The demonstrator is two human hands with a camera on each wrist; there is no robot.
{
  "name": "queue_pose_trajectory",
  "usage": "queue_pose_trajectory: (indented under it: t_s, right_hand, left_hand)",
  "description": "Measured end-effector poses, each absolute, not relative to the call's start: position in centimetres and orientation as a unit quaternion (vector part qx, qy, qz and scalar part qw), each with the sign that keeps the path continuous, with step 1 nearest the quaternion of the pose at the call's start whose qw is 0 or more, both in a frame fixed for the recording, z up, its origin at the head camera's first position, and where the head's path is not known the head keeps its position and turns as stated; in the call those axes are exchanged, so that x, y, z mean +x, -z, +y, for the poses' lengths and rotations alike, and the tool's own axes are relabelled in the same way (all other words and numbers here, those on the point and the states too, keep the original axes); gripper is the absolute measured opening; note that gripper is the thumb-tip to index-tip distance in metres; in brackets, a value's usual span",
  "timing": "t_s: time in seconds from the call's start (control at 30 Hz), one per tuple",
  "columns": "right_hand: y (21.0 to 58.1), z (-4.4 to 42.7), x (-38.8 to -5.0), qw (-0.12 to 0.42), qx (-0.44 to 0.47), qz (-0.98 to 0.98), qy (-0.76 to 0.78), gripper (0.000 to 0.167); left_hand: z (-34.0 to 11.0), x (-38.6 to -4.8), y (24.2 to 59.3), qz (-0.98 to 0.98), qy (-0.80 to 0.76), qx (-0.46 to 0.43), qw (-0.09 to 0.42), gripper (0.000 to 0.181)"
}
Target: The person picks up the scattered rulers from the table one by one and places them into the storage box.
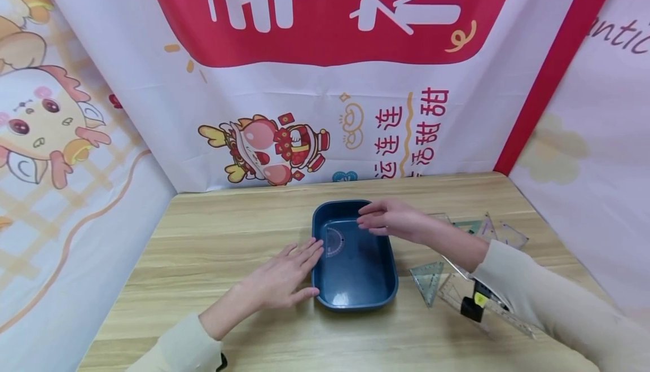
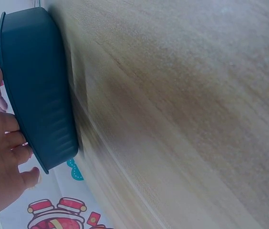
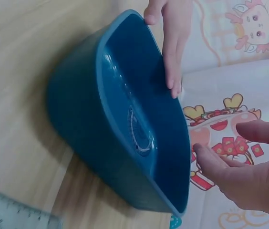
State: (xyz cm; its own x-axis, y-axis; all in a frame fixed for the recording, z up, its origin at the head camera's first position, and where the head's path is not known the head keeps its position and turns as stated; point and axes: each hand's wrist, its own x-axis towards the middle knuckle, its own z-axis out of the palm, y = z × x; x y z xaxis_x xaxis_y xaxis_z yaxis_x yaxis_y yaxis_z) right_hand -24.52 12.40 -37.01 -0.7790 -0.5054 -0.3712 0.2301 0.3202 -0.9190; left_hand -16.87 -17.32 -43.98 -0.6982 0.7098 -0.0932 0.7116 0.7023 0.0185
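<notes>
A dark blue rectangular tray (image 1: 355, 270) stands on the wooden table, and a clear protractor (image 1: 334, 243) lies inside it near the left wall. My left hand (image 1: 284, 275) rests its fingertips and thumb on the tray's left rim, fingers spread and fairly straight. In the left wrist view those fingers (image 2: 11, 138) lie along the rim of the tray (image 2: 39, 86). Over the tray's far right part hovers my right hand (image 1: 393, 220), fingers loosely bent. The right wrist view shows that hand (image 3: 249, 167) with a gap between thumb and fingers and nothing held.
Right of the tray lie a green-tinted set square (image 1: 428, 280), a clear set square (image 1: 514, 236) and other clear rulers, partly hidden under the right forearm. A printed cloth (image 1: 325, 90) hangs behind the table (image 1: 228, 231).
</notes>
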Motion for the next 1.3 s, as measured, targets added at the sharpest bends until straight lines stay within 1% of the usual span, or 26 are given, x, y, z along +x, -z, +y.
queue_pose_trajectory:
  t_s: [0.17, 0.4, 0.57, 0.8, 0.87, 1.0, 1.13, 1.2, 1.3]
  right_hand:
    - [36.8, 14.4, -23.4, 0.295, -0.118, 0.763, 0.563, 0.047]
    - [37.0, 17.2, -22.0, 0.266, -0.133, 0.804, 0.515, 0.048]
    - [38.0, 19.2, -21.4, 0.243, -0.164, 0.810, 0.508, 0.053]
    - [40.3, 21.6, -21.4, 0.178, -0.241, 0.856, 0.420, 0.048]
    - [40.9, 22.1, -21.4, 0.167, -0.268, 0.864, 0.393, 0.047]
    - [41.8, 22.9, -21.4, 0.178, -0.297, 0.858, 0.379, 0.048]
    - [42.9, 23.3, -21.4, 0.198, -0.294, 0.867, 0.352, 0.053]
    - [43.5, 23.4, -21.3, 0.197, -0.295, 0.881, 0.314, 0.055]
    - [44.2, 23.3, -21.0, 0.177, -0.313, 0.904, 0.231, 0.056]
  left_hand:
    - [-17.3, -16.9, 44.1, 0.920, 0.012, 0.390, 0.042, 0.080]
    - [-17.3, -16.9, 43.9, 0.920, 0.008, 0.390, 0.043, 0.080]
    - [-17.3, -17.0, 43.9, 0.921, 0.008, 0.387, 0.048, 0.080]
    - [-17.3, -17.0, 44.0, 0.920, 0.009, 0.388, 0.046, 0.082]
    - [-17.3, -17.0, 43.9, 0.920, 0.010, 0.388, 0.046, 0.082]
    - [-17.3, -17.0, 43.8, 0.921, 0.009, 0.388, 0.046, 0.082]
    - [-17.3, -17.0, 43.8, 0.920, 0.009, 0.388, 0.046, 0.082]
    - [-17.3, -17.1, 43.9, 0.921, 0.010, 0.387, 0.050, 0.083]
    - [-17.4, -17.1, 43.9, 0.922, 0.011, 0.383, 0.057, 0.083]
